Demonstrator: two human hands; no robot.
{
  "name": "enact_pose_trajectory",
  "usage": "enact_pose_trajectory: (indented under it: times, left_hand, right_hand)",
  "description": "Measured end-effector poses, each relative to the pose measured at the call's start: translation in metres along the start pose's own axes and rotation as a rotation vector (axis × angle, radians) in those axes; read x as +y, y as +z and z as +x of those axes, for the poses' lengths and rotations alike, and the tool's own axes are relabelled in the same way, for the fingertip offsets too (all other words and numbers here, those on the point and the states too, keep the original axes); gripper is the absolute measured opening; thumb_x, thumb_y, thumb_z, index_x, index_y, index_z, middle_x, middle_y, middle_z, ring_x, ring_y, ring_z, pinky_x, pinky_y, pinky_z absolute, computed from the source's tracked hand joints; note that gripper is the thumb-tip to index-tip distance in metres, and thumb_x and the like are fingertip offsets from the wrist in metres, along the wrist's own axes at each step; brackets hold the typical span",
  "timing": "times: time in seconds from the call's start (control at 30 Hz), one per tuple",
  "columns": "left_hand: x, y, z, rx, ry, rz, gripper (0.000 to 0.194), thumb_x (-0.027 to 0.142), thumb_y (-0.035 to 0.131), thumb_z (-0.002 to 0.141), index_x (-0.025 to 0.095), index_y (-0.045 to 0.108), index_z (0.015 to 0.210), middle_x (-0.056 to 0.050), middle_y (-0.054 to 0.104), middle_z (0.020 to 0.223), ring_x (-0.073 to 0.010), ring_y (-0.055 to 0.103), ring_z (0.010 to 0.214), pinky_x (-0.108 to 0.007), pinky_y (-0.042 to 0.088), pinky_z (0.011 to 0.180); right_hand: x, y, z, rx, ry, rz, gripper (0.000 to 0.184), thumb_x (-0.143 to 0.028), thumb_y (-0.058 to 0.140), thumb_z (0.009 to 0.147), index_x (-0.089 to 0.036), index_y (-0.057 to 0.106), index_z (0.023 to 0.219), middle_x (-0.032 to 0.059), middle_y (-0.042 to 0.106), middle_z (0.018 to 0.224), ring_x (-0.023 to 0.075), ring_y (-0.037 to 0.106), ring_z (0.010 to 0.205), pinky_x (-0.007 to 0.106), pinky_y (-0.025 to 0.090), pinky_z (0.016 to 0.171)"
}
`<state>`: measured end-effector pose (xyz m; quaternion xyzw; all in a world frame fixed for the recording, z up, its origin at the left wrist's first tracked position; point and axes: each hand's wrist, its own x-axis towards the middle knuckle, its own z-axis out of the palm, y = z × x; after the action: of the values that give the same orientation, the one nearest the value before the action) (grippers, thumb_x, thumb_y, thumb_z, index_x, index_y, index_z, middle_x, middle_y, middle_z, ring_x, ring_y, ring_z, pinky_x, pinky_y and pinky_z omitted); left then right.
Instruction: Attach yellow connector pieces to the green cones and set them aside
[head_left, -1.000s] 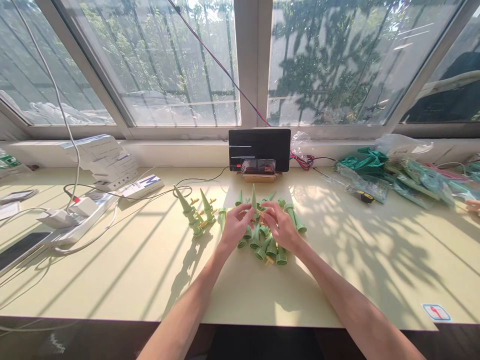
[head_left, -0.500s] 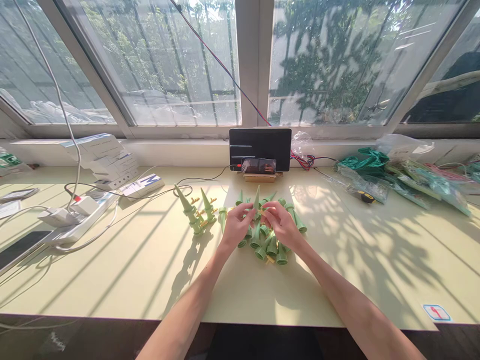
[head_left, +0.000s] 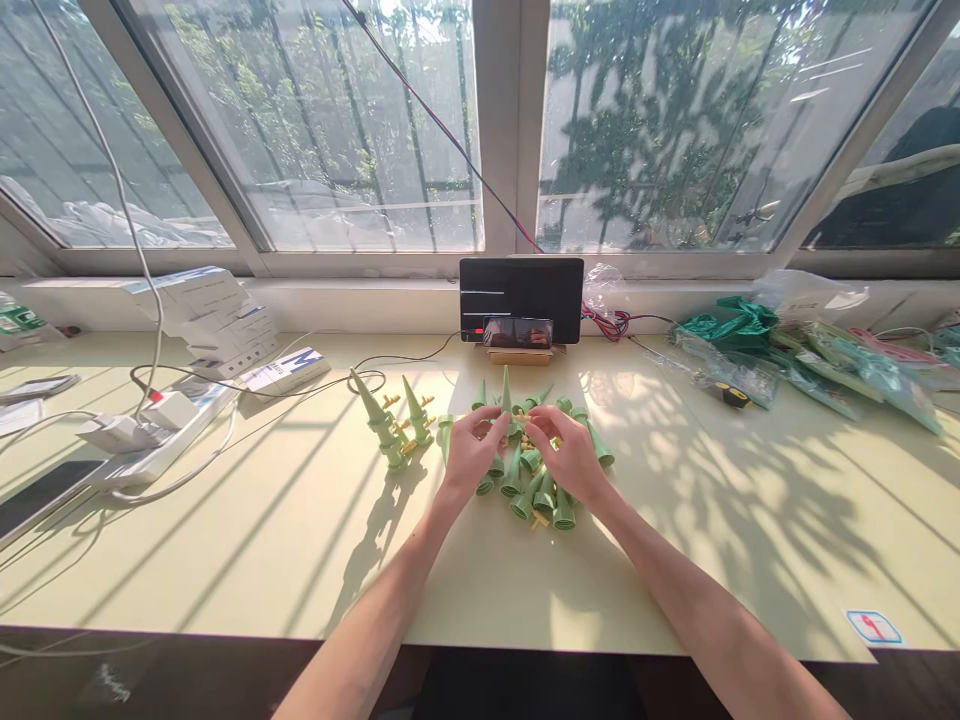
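Pinched in my left hand (head_left: 472, 445) is a green plant-watering spike (head_left: 506, 388), its pointed tip upward. My right hand (head_left: 568, 450) meets it from the other side, thumb and fingers closed on what looks like the small yellow valve (head_left: 523, 418) at its side; the fingers partly hide it. Beneath and around both hands lies a pile of similar green spikes (head_left: 544, 493), with yellow valves among them. To the left, a group of green spikes (head_left: 417, 415) with yellow valves fitted stands upright, tips up.
A black tablet (head_left: 521, 285) and a phone (head_left: 517, 332) on a stand face me by the window. White boxes (head_left: 225, 325), a power strip (head_left: 176, 430) and cables occupy the left. Plastic bags (head_left: 817, 355) and a yellow-black cutter (head_left: 731, 394) lie at the right.
The spike in my left hand has shifted slightly left. My right hand's fingers have curled in somewhat, and they stay close beside the spike.
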<state>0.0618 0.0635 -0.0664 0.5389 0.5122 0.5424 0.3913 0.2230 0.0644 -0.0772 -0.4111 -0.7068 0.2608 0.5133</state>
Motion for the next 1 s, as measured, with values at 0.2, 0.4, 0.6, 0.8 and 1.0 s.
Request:
enact_pose_trajectory:
  times: [0.2,0.4,0.6,0.8,1.0]
  left_hand:
    - [0.000,-0.001,-0.001,-0.021,0.029,0.041,0.037,0.048,0.070,0.077,0.015,0.070,0.094,-0.005,0.070,0.079,-0.0107,0.056,0.049,-0.025,0.047,0.049]
    - [0.002,0.000,-0.002,-0.027,0.041,0.102,0.036,0.047,0.068,0.078,0.016,0.069,0.095,-0.006,0.071,0.082,-0.0110,0.057,0.050,-0.024,0.047,0.048]
    - [0.000,0.000,-0.004,-0.052,0.083,0.158,0.032,0.045,0.067,0.079,0.017,0.071,0.095,-0.006,0.071,0.082,-0.0140,0.062,0.059,-0.024,0.048,0.049]
    - [-0.006,0.001,-0.002,-0.071,0.159,0.162,0.028,0.043,0.067,0.081,0.017,0.072,0.093,-0.007,0.070,0.091,-0.0144,0.062,0.069,-0.023,0.050,0.053]
    - [-0.007,0.001,-0.003,-0.137,0.208,0.148,0.031,0.042,0.064,0.084,0.017,0.073,0.100,-0.007,0.064,0.093,-0.0130,0.059,0.070,-0.024,0.054,0.058]
  right_hand:
    - [0.008,0.002,0.000,-0.029,-0.022,-0.114,0.027,-0.041,0.052,0.095,-0.017,0.064,0.101,0.0054,0.068,0.083,0.0150,0.059,0.065,0.026,0.047,0.061]
    - [0.010,-0.001,0.000,-0.071,-0.013,-0.266,0.036,-0.044,0.043,0.099,-0.018,0.061,0.083,0.0025,0.063,0.072,0.0131,0.052,0.059,0.025,0.040,0.060]
    - [0.010,-0.003,-0.001,-0.090,-0.015,-0.348,0.043,-0.044,0.036,0.101,-0.020,0.045,0.066,-0.0014,0.049,0.059,0.0120,0.042,0.055,0.024,0.031,0.056]
    - [0.010,-0.004,0.000,-0.096,-0.033,-0.376,0.045,-0.042,0.032,0.102,-0.021,0.036,0.062,-0.0015,0.045,0.058,0.0117,0.038,0.053,0.024,0.029,0.054]
    - [0.011,-0.003,0.000,-0.098,-0.043,-0.316,0.046,-0.041,0.031,0.102,-0.021,0.037,0.061,-0.0002,0.048,0.058,0.0123,0.045,0.055,0.024,0.033,0.056]
